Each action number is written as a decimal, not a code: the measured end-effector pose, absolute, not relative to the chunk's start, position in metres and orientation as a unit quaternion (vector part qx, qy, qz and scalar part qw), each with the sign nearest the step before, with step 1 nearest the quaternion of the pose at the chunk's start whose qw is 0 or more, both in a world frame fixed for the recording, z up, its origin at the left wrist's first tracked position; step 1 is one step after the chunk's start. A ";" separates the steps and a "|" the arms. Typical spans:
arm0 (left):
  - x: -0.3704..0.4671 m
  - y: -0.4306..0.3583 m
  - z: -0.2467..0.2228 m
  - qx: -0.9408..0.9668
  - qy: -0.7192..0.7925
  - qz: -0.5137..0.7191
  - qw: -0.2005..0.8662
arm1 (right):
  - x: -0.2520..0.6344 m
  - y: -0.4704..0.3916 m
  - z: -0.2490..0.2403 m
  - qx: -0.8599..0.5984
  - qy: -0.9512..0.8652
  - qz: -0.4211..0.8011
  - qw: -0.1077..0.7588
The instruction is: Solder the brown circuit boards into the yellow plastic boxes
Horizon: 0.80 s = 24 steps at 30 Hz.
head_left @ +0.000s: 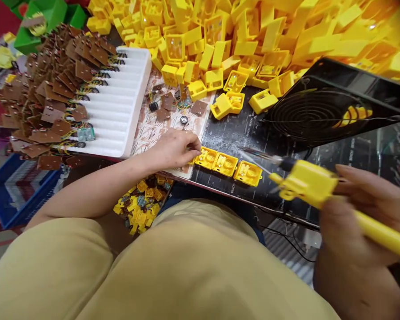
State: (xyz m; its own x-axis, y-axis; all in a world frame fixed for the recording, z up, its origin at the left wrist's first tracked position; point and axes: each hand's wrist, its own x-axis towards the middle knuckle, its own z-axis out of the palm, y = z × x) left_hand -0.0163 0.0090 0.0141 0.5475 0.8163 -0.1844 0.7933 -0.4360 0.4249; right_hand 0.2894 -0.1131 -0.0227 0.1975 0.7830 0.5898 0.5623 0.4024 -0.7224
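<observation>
Our right grip (366,253) clasps a yellow casing (311,184) and yellow-handled tool (383,234) over the table (226,129); we can't tell what our left grip (173,149) holds beside the open casings (225,164) along the near edge. Bare room separates these from the fan (305,118).

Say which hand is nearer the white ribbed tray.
Left. The left hand is just right of the white ribbed tray, at the left end of the row of yellow cases; the right hand is farther right, past that row, holding a yellow case.
</observation>
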 end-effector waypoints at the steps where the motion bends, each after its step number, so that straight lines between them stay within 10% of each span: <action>1: -0.018 0.009 0.013 0.849 0.473 0.020 0.235 | 0.288 -0.113 -0.023 -0.522 -0.646 0.097 0.548; 24: -0.013 0.012 0.006 0.864 0.473 -0.016 0.171 | 0.244 -0.098 -0.011 -0.384 -0.821 0.027 0.421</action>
